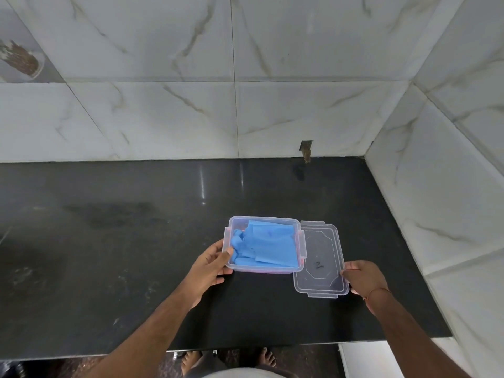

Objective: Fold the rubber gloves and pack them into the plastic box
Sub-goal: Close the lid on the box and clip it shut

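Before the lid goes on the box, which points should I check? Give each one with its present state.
1. Blue rubber gloves lie inside the plastic box: ok.
2. Gloves sit below the rim all around: cannot tell.
3. Left hand steadies the box at its left end: ok.
4. Right hand grips the lid at its right edge: ok.
5. Lid lies flat on the black counter beside the box, nothing on it: ok.
6. Lid is on the box: not ok.
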The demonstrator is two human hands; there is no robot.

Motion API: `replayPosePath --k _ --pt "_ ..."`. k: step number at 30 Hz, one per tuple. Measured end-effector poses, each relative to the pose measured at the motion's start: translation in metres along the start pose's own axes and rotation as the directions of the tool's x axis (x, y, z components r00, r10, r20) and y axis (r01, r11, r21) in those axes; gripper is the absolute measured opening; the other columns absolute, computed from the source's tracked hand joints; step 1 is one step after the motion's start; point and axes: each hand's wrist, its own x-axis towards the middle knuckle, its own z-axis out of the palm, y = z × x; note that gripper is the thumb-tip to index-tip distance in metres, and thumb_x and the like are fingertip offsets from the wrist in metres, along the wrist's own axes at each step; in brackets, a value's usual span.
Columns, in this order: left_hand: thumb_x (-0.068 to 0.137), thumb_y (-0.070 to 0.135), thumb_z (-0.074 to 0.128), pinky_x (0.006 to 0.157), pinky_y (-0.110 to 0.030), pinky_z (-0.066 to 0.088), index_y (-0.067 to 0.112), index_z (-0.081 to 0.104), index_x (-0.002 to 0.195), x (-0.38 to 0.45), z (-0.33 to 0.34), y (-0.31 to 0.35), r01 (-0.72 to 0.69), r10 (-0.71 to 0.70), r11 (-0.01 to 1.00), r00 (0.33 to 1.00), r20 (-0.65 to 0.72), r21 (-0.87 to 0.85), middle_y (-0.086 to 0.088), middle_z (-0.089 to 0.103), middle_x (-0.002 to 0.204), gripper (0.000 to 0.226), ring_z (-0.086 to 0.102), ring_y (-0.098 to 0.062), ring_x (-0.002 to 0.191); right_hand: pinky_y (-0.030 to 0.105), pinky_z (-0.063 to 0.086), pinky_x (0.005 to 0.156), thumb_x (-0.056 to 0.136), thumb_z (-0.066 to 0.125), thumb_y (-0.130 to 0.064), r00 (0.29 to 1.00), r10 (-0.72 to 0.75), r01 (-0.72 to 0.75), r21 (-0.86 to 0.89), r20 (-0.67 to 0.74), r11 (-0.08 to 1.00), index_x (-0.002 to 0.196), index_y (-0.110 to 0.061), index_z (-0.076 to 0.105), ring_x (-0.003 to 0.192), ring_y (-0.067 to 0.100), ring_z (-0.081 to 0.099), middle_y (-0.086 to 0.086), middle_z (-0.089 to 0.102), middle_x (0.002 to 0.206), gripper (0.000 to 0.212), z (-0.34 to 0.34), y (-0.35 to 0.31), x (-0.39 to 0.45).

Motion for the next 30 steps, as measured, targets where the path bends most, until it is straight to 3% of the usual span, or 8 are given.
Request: replayPosePath --k 4,8,11,15,19,22,24,30 --pt "0.102 0.06 0.063 0.1 -0.039 0.057 0.046 0.057 0.15 -0.001 0.0 0.0 -0.01 0.01 1.0 1.0 -0.016 0.0 0.012 0.081 0.122 0.05 0.075 -0.021 0.115 0.045 0.066 0.075 0.098 0.07 -0.004 0.996 0.075 -0.083 0.285 0.04 0.955 0.1 -0.011 0.071 0.093 0.034 0.076 0.017 0.076 0.107 0.007 -0.004 -0.005 -0.004" --pt "0.103 0.059 0.061 0.102 -0.04 0.057 0.047 0.057 0.15 -0.001 0.0 0.001 -0.016 0.016 1.0 1.0 -0.006 -0.003 0.012 0.08 0.122 0.048 0.074 -0.022 0.116 0.036 0.063 0.064 0.096 0.074 -0.005 0.993 0.042 -0.087 0.466 0.106 0.881 0.114 -0.012 0.069 0.093 0.032 0.078 0.011 0.078 0.105 0.019 -0.008 -0.021 -0.015" --pt "0.104 0.057 0.062 0.102 -0.041 0.056 0.047 0.058 0.147 -0.003 -0.001 0.004 -0.028 0.028 1.0 1.0 -0.003 0.006 0.011 0.079 0.125 0.044 0.074 -0.021 0.118 0.04 0.068 0.071 0.1 0.071 -0.01 0.996 -0.054 0.013 0.466 0.075 0.885 0.111 -0.018 0.074 0.092 0.029 0.078 0.006 0.08 0.103 0.014 -0.007 -0.041 -0.023" --pt "0.103 0.046 0.071 0.084 -0.03 0.058 0.038 0.065 0.14 -0.004 -0.003 0.013 -0.067 0.069 0.997 0.997 -0.037 0.046 0.011 0.077 0.129 0.038 0.074 -0.018 0.118 0.039 0.063 0.09 0.101 0.07 -0.031 0.938 -0.312 0.339 0.199 -0.152 0.92 0.105 -0.031 0.07 0.09 0.019 0.071 -0.01 0.073 0.099 0.004 -0.007 -0.073 -0.031" --pt "0.096 0.024 0.084 0.071 -0.016 0.063 0.025 0.07 0.134 -0.001 -0.005 0.021 -0.189 0.205 0.976 0.965 -0.164 0.108 0.01 0.077 0.125 0.04 0.079 -0.007 0.098 0.016 0.053 0.074 0.101 0.07 -0.026 0.731 -0.621 0.603 -0.16 -0.283 0.782 0.116 -0.023 0.073 0.085 0.017 0.065 -0.009 0.062 0.097 0.016 -0.002 -0.1 -0.041" --pt "0.105 0.026 0.072 0.077 -0.017 0.06 0.024 0.074 0.132 0.003 -0.005 0.031 -0.219 0.255 0.964 0.926 -0.278 0.153 0.006 0.077 0.123 0.027 0.074 -0.013 0.099 0.029 0.059 0.081 0.098 0.071 -0.008 0.495 -0.825 0.73 -0.384 -0.273 0.566 0.129 -0.012 0.073 0.095 0.02 0.061 0.001 0.062 0.104 0.031 0.014 -0.113 -0.053" --pt "0.111 0.031 0.062 0.069 -0.018 0.057 0.029 0.079 0.12 0.004 -0.006 0.038 -0.235 0.261 0.965 0.913 -0.315 0.117 0.005 0.08 0.114 0.019 0.069 -0.012 0.086 0.039 0.06 0.091 0.095 0.074 -0.003 0.406 -0.892 0.758 -0.472 -0.198 0.45 0.136 -0.012 0.07 0.106 0.027 0.063 0.009 0.066 0.117 0.042 0.027 -0.117 -0.06" --pt "0.108 0.059 0.052 0.069 -0.029 0.062 0.014 0.083 0.114 0.005 -0.016 0.057 -0.157 0.123 0.955 0.982 -0.146 -0.253 -0.007 0.085 0.101 0.055 0.074 -0.014 0.072 0.052 0.051 0.111 0.094 0.072 -0.002 0.124 -0.992 0.821 -0.563 0.018 0.092 0.142 -0.02 0.065 0.13 0.033 0.062 0.006 0.068 0.139 0.053 0.062 -0.107 -0.064"
